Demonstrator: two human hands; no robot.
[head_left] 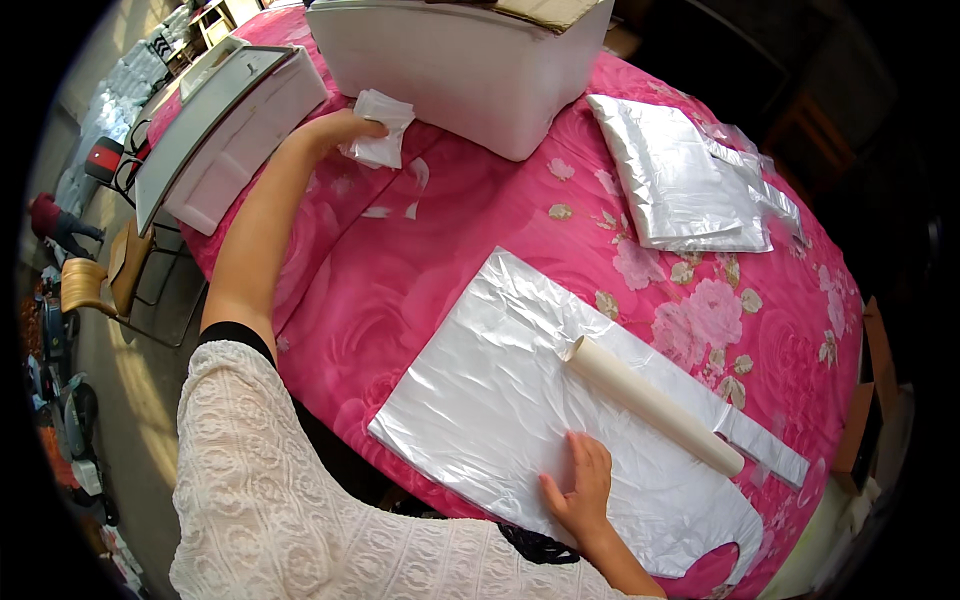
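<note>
My left arm reaches to the far left of the table. There my left hand (346, 128) is closed on a small stack of white slips (384, 122), and some loose white scraps (378, 212) lie just nearer. Close to my body, my right hand (583, 487) rests with its fingers apart on a flat stack of silvery plastic bags (470, 350). A pale cardboard tube (655, 405) lies slantwise across those bags, beyond my right hand. The bags' handle end, with a rounded cutout, points to the right.
A pink flowered cloth (400, 280) covers the table. At the back stands a big white foam box (460, 75); a lower white box (250, 130) with a grey panel is at the left. Another silvery bag stack (685, 185) lies far right. Beyond the left edge is a chair (125, 265).
</note>
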